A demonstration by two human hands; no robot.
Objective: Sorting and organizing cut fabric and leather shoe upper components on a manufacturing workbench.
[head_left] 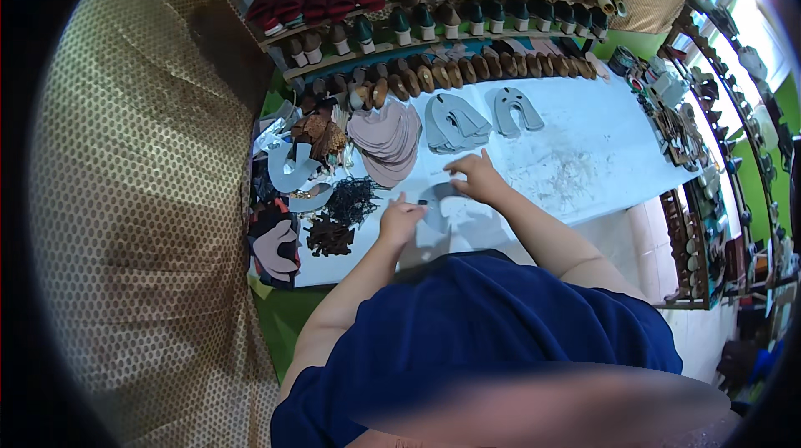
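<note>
A curved grey shoe-upper piece [436,216] is between my hands at the near edge of the white table. My left hand [402,221] has its thumb at the piece's left side, by a small dark tab [423,202]. My right hand [479,178] grips the piece's far right end, with its index finger held out above it. Beyond my hands lie two stacks of grey horseshoe-shaped uppers, a larger stack [455,123] and a smaller stack [516,112]. To the left are a pile of black straps [353,200] and a pile of dark brown strips [329,236].
A fanned stack of pinkish pieces [385,141] and loose grey curved pieces [291,168] lie on the left. Racks with rows of shoe lasts [450,72] line the far edge. Tools [667,118] crowd the table's right end. More shelves [709,223] stand to the right.
</note>
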